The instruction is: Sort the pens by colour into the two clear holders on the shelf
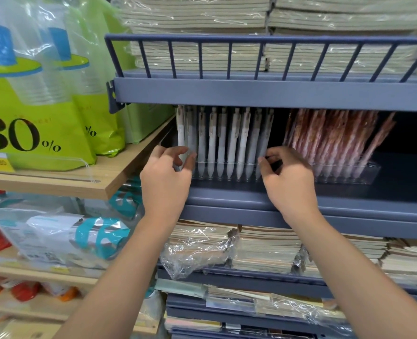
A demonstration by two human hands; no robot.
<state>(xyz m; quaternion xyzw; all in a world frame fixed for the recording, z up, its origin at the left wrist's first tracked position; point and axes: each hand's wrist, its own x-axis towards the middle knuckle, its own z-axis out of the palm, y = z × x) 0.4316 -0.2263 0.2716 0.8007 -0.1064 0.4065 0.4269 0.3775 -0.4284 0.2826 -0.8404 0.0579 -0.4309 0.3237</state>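
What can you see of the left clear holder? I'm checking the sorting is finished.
The left clear holder is a low, see-through plastic tray on the blue-grey shelf. White pens stand in it in a row, tips down, clips up, leaning slightly. The left hand and right hand are at its two ends.

Pink pens [334,140] blurred; tops hidden

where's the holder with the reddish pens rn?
Head view, right of centre: the holder with reddish pens sits on the blue-grey shelf, just right of the white-pen holder and beyond the right hand.
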